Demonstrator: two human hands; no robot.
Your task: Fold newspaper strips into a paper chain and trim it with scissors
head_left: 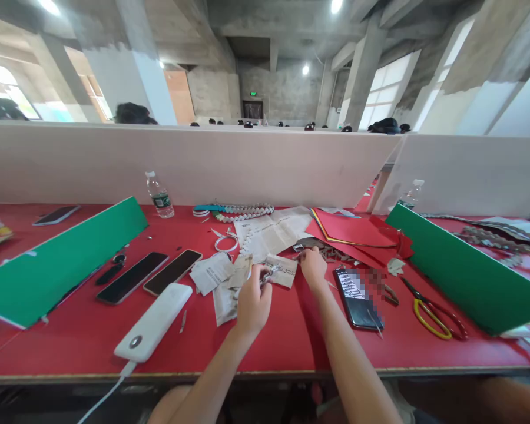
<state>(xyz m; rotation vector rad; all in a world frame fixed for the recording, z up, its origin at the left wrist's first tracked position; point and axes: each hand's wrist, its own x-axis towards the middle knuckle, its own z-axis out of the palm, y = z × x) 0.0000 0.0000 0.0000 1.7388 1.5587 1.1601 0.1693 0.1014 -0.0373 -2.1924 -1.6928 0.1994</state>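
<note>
The bench [280,347] is bounded along the back by the partition [181,156] and along the front by a straight edge, which is crossed by both forearms. Sideways room is limited by the left board [70,259] and the right board [468,271], both green, set on edge and slanted. Red surface is exposed between the power bank [153,323] and the left forearm, between the two forearms, and between the lit phone [355,294] and the scissors [424,302]. The power bank is set near the front edge; its cable [101,400] is passed over that edge.

Beside the left board, two dark phones [132,277] are laid flat. Behind them, the bottle [161,199] is stood upright near the partition. Further right, the slips [211,272] are spread just beside the left hand [252,303]. The grip of this hand is closed on a small folded piece [272,273], held above the slips. Behind, the printed sheet [269,232] is laid flat.

The fingers of the right hand [313,268] are brought together at the folded strips [340,255]; whether a piece is held in this grip cannot be told. The strips are partly covered by the red sheets [357,228]. Reach to the right is obstructed by the lit phone, just beside the right forearm, then by the scissors near the right board.
</note>
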